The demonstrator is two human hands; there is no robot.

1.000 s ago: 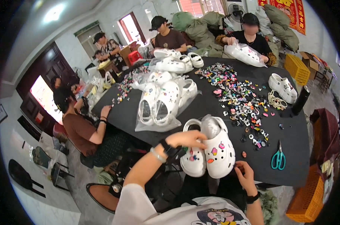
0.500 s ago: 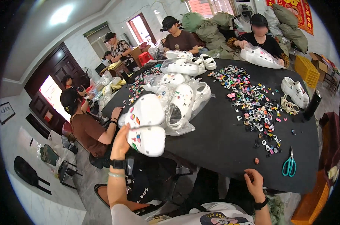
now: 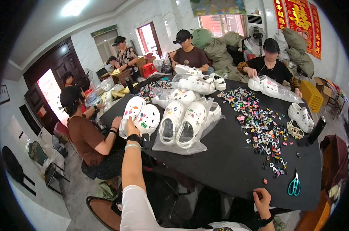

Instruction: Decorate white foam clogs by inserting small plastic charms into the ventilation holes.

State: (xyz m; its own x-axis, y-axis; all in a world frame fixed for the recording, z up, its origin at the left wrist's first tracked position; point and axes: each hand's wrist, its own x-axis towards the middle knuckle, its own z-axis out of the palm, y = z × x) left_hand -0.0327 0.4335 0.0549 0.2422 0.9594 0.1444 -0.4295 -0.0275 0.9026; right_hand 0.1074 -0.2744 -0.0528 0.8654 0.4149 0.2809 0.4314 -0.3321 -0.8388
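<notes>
Over table's left edge — left hand (image 3: 130, 128), clogs (image 3: 140, 116) carried farther

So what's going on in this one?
A person at a black table holds a pair of white clogs, studded with colourful charms, out to the left in the left hand. The right hand rests at the table's near edge. Bagged clogs, loose charms and teal scissors lie on the table; co-workers sit around it.
</notes>
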